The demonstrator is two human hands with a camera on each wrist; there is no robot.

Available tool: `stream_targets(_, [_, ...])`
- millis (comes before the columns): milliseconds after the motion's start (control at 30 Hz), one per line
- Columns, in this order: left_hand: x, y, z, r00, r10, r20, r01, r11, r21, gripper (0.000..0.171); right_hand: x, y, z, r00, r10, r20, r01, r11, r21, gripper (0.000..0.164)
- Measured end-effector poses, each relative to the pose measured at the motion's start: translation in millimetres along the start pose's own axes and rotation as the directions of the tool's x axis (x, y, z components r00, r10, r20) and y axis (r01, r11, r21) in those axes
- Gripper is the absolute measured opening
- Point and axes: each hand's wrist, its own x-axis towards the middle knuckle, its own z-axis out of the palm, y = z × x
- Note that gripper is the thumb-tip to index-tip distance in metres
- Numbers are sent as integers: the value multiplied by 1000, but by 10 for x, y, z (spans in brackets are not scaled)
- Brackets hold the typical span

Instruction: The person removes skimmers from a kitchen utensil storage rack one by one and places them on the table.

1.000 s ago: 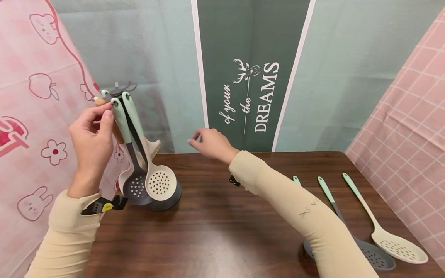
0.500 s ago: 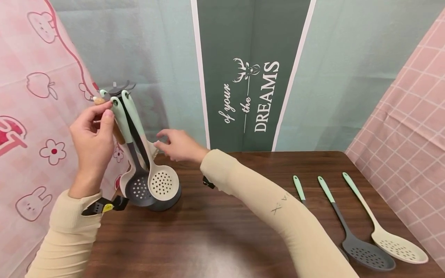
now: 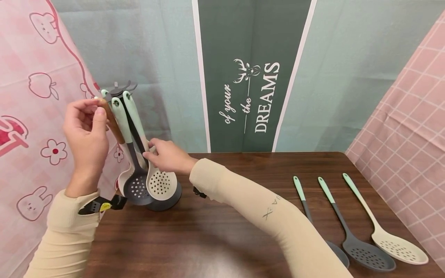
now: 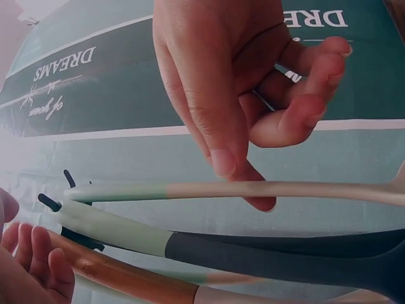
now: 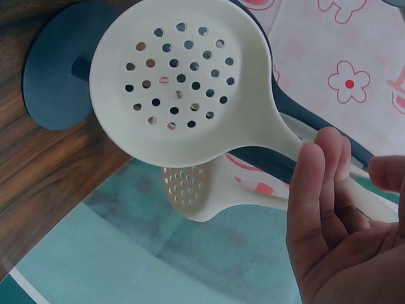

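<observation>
White skimmer [image 3: 161, 185] leans handle-up in the right fingers' [image 3: 157, 143] grasp; left fingers [image 3: 87, 103] at one wooden handle [image 3: 110, 116], grip unclear; three utensils [image 3: 352, 245] lie rightward.

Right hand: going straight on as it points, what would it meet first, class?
Most likely the front cream skimmer's shaft, which runs between its fingers, though depth makes contact hard to judge.

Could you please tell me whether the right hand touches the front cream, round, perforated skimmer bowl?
Apart. In the right wrist view, a bare cream neck shows between the front cream, round, perforated skimmer bowl and the right hand.
</observation>
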Motion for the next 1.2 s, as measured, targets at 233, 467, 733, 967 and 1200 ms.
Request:
stream_targets(233, [50,74,-9,989,-40,-141,62,986,155,27,-5,6,23,1000,21,-21,-21,1000,20,18])
stream_targets(467, [100,-22,-94,983,-69,-170,114,956,270,16,11,-11,51,1000,18,-1,-18,1000,-21,17])
stream_targets(733, [115,-95,-107,988,-65,-139,103,952,289,6,-9,-43,69,999,43,-3,-43,999,-21,16])
stream_targets(967, [123,-104,-99,988,-56,-144,96,953,287,6,1,-52,69,999,38,-24,-40,996,-81,18])
stream_targets(1200, [119,-94,-81,988,-49,-147,90,953,290,8,-10,-39,63,999,38,-31,-41,993,-110,16])
